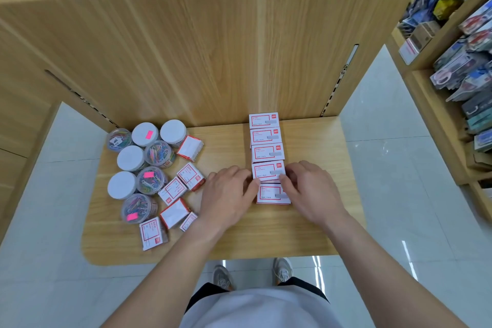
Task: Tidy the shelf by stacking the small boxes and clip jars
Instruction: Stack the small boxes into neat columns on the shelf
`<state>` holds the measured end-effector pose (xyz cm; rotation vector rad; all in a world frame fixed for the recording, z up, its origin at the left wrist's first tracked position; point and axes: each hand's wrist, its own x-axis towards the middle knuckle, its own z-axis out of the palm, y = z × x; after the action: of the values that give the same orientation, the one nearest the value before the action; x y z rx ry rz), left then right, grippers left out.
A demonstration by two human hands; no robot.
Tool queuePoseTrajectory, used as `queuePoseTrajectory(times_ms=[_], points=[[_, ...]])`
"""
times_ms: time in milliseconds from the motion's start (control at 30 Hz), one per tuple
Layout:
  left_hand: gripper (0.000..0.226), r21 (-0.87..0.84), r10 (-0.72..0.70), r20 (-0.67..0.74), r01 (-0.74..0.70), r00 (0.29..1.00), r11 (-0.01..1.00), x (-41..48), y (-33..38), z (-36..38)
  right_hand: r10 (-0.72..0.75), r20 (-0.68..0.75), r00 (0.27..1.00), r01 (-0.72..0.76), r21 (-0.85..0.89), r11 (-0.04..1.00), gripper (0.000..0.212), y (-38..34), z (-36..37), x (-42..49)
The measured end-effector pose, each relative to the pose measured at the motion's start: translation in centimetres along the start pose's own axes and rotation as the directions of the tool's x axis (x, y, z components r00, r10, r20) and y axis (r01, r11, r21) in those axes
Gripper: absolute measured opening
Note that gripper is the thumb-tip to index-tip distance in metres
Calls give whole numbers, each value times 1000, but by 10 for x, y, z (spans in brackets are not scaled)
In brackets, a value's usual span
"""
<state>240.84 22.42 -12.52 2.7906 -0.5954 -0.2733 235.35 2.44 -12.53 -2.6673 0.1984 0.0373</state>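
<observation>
White red-trimmed box [268, 171] — fourth in the row on the shelf [306, 234] — is being pinched at its sides by the left hand [229, 194] and right hand [311, 192]; uneven pressure is risking skewing it — and nudging the neighbouring boxes [266, 138] out of line

Eleven small boxes [263, 120] and eight clip jars [173, 132] are counted.
Of the boxes, five are set in one row [267, 153] and six are left loose beside the jars. Of the jars, four are seen with a white lid [130, 157] facing up, and in four the coloured clips [159, 153] are seen through the clear wall.
</observation>
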Motion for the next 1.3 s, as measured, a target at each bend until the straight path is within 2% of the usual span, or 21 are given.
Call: queuePoseTrajectory(times_ms=[133,400,533,667,833,933,1133,1300], points=[[37,0,7,-36,-7,999,1000,0,3,3,14,-10,1000,-14,-46,999,29,-5,3,2],[36,-28,16,-16,-16,1000,999,4,1,1,36,15,999,-36,-33,999,32,-5,2,0],[46,-54,2,-15,-3,1000,999,-11,-4,-2,24,4,1000,-25,73,997,39,6,0,-23],[57,35,27,-48,-26,998,999,-33,1,5,-50,28,998,50,-21,998,55,16,7,-48],[32,54,55,-155,-47,986,997,-38,5,19,-49,-62,997,44,-85,995,35,8,18,-47],[27,39,55,-211,-48,976,998,-35,2,19,-68,-70,995,61,-95,994,30,5,18,-41],[25,26,38,-183,-33,982,999,-31,3,14,-47,-64,997,41,-95,995,32,4,15,-35],[24,-30,25,-163,-31,986,999,-33,6,15,-57,-115,992,51,-53,997,27,9,15,-41]])
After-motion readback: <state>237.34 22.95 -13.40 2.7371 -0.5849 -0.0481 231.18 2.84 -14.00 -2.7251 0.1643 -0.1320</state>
